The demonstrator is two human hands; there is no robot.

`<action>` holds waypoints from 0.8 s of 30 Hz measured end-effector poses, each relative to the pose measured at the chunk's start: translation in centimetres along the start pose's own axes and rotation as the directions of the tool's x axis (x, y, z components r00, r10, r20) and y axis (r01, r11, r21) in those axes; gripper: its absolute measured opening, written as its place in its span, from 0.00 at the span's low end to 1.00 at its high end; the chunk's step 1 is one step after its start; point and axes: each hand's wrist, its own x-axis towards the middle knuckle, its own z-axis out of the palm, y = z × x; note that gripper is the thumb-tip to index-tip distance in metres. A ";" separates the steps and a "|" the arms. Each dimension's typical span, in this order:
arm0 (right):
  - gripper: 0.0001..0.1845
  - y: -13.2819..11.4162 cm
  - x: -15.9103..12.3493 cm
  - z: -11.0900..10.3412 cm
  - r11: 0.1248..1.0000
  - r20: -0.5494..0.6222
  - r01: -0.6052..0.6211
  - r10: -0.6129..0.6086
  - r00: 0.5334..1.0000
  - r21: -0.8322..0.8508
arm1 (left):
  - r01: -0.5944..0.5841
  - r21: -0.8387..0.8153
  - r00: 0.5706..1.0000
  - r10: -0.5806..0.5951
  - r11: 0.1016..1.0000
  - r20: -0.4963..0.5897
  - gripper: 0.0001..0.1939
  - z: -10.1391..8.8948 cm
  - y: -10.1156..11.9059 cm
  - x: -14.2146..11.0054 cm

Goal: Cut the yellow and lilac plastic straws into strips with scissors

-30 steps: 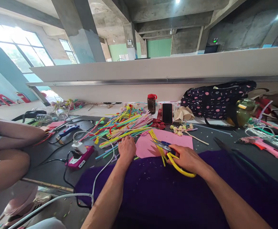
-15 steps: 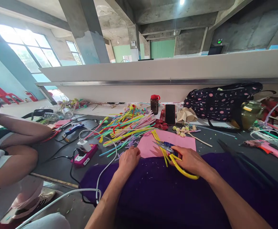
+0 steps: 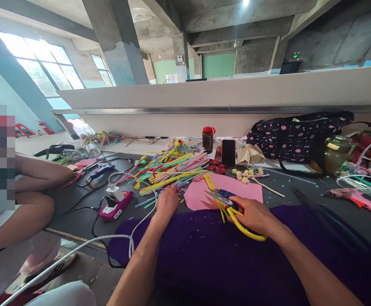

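Observation:
My right hand (image 3: 252,214) grips small blue-handled snips (image 3: 219,196) together with a bundle of yellow pipe cleaners (image 3: 233,212), over the edge of a pink sheet (image 3: 236,193). My left hand (image 3: 166,202) rests palm down, fingers curled, at the near edge of a heap of coloured pipe cleaners (image 3: 169,168); I cannot see anything in it. A purple cloth (image 3: 204,255) covers my lap below both arms.
A pink glue gun (image 3: 112,208) with white cable lies left. A dark bottle (image 3: 208,139), phone (image 3: 229,153), spotted bag (image 3: 296,138) and green jar (image 3: 333,154) stand behind. Another pink glue gun (image 3: 362,197) lies right. A seated person's arms (image 3: 35,174) are at left.
My left hand drew back from the pile toward the purple cloth, then reached forward to the pile's edge again. The right hand has held still with the snips.

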 end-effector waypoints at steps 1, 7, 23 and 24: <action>0.27 0.0 0.0 0.0 1.000 0.000 0.000 0.000 1.000 -0.002 | 0.005 -0.001 1.000 -0.005 1.000 -0.003 0.14 0.0 0.1 0.1; 0.25 -0.1 0.0 0.1 1.000 0.014 -0.008 0.008 1.000 -0.001 | -0.143 -0.116 0.984 0.153 0.983 0.087 0.10 -0.1 0.2 -0.2; 0.25 -0.2 -0.1 0.2 1.000 0.007 -0.014 0.014 1.000 -0.009 | -0.027 0.047 0.999 0.029 0.999 -0.034 0.16 -0.6 2.2 2.8; 0.26 -0.1 -0.1 0.2 1.000 0.007 -0.011 0.011 1.000 -0.010 | -0.042 0.029 0.999 0.042 0.999 0.003 0.16 -0.6 2.6 3.2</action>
